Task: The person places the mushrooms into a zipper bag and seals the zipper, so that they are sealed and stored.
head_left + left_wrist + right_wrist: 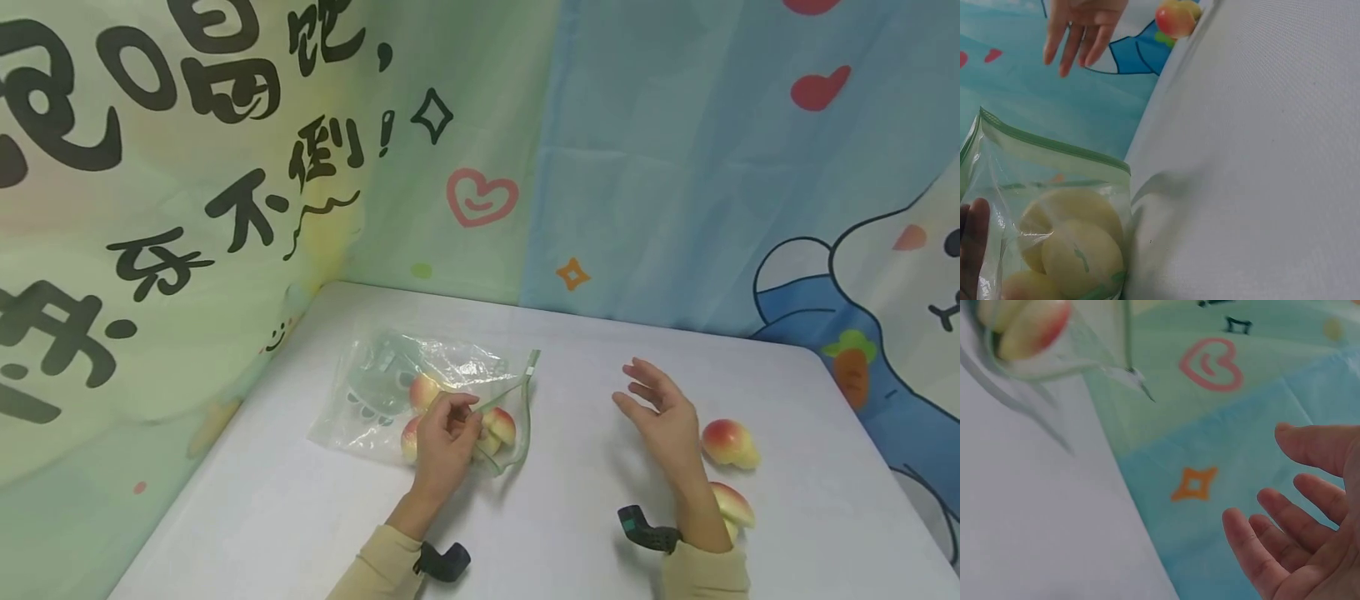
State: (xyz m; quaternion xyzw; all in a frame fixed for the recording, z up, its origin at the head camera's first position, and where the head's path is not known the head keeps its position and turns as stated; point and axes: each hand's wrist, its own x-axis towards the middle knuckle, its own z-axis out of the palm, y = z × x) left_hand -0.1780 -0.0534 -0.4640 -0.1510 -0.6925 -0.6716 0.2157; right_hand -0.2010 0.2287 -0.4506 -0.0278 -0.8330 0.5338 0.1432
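Note:
A clear zip bag with a green zip edge lies on the left half of the table, its mouth gaping toward the right. Several red-and-yellow toy mushrooms are inside it. My left hand pinches the near side of the bag by its mouth; in the left wrist view its fingertips show at the bag's edge. Over the table to the right, my right hand is raised with fingers spread and nothing in it, as the right wrist view also shows.
Two more mushrooms sit on the right side of the table: one beside my right hand, another partly hidden by my right forearm. A printed cloth backdrop rises behind the white table and along its left side.

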